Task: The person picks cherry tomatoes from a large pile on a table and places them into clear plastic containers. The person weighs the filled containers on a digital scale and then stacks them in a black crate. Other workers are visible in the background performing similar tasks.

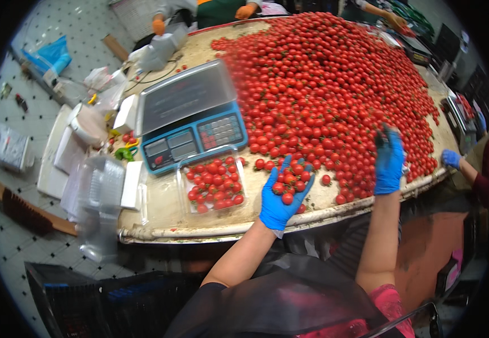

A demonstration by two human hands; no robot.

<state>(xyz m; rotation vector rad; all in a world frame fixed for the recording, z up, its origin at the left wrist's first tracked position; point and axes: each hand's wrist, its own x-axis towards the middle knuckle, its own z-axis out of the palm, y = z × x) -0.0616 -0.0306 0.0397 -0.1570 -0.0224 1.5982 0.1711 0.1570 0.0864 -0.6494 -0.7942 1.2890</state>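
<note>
My left hand [281, 198], in a blue glove, is palm up and cups several cherry tomatoes [289, 179] over the table's near edge. To its left, a clear plastic punnet [180, 186] with many cherry tomatoes in it stands on the table, in front of a blue digital scale [194, 137]. My right hand [388, 162], also in a blue glove with dark-stained fingers, is over the right part of the large heap of cherry tomatoes [320, 84]. Whether its fingers hold a tomato cannot be told.
Stacked clear punnets [101, 181] and a white box [133, 185] lie at the left table edge [185, 233]. Across the table a person in orange gloves [245, 11] handles containers [160, 53]. A co-worker's blue-gloved hand [451, 158] is at the right edge. Black crates [143, 295] stand below left.
</note>
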